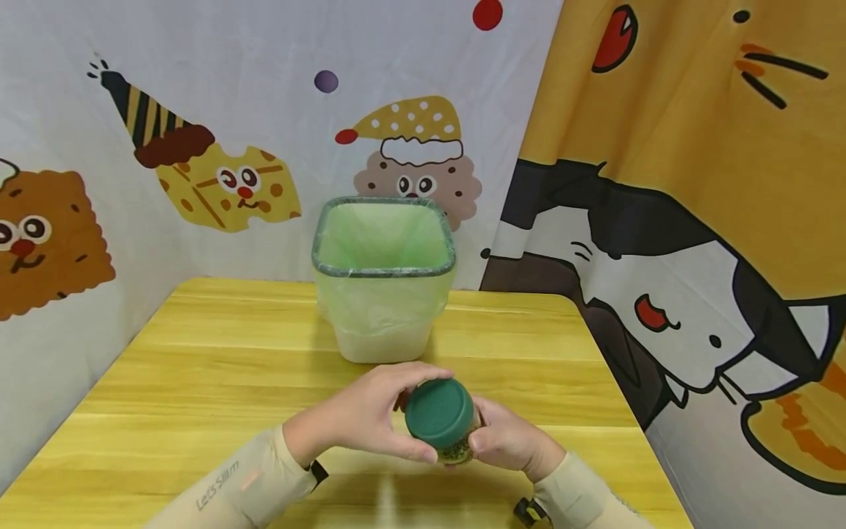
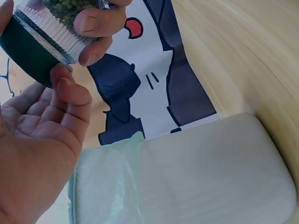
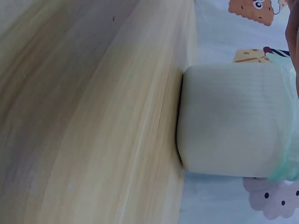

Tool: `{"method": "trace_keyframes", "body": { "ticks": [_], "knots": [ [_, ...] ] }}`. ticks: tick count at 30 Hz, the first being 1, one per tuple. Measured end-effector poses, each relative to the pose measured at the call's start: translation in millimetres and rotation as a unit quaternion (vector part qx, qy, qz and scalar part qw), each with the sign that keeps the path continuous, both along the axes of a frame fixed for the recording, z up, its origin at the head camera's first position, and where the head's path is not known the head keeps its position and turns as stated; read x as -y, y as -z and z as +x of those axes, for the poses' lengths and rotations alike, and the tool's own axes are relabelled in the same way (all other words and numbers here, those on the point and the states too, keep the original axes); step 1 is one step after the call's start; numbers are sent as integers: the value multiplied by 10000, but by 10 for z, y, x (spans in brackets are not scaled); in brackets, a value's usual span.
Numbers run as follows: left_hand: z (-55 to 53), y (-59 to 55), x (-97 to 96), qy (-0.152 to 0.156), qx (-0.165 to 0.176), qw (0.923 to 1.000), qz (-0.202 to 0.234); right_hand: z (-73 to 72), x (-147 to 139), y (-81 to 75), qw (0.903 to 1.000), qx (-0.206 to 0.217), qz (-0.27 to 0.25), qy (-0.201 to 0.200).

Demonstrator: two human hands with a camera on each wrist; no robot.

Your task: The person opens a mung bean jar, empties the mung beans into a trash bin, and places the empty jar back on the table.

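Observation:
A small clear jar (image 1: 454,450) with a dark green lid (image 1: 439,411) is held above the table, tilted, between both hands. Greenish bits fill it, as the left wrist view shows (image 2: 70,11). My left hand (image 1: 370,404) grips the lid, thumb on the near side and fingers on the far side. Lower down, my right hand (image 1: 512,437) holds the jar's body from the right, its thumb against the side. In the left wrist view, fingertips (image 2: 96,23) press the jar beside the green granules. Only a sliver of hand shows at the right edge of the right wrist view.
Beyond the hands, a whitish bin (image 1: 386,342) lined with a pale green bag stands on the wood-grain table (image 1: 218,367). A dark grey-green ring (image 1: 383,272) runs round its rim. Printed cartoon curtains (image 1: 396,44) hang behind and to the right.

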State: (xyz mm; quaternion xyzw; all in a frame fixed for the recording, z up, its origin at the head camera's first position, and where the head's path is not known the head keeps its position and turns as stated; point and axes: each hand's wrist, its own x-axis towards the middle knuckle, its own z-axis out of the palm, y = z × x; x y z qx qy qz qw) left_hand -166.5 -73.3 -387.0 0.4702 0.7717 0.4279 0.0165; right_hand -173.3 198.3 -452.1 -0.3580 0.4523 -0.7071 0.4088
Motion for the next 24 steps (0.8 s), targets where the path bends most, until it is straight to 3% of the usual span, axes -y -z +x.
{"method": "trace_keyframes", "body": {
  "ticks": [5, 8, 11, 14, 17, 24],
  "knots": [
    [0, 24, 8, -67, -68, 9999, 29, 18, 25, 10, 9999, -71, -23, 105],
    [-6, 53, 15, -248, -410, 9988, -15, 12, 51, 4, 9982, -399, 40, 443],
    [-33, 89, 16, -496, -449, 9977, -46, -16, 74, 10, 9944, -604, 217, 844],
    [-51, 115, 29, -654, -93, 9977, -148, -44, 78, 38, 9924, -593, 364, 1015],
    [-55, 128, 63, -548, 186, 9981, -192, -47, 75, 65, 9926, -564, 404, 1000],
    [-86, 145, 118, -367, 364, 9986, -124, -48, 83, 78, 9913, -542, 467, 1106]
  ]
}}
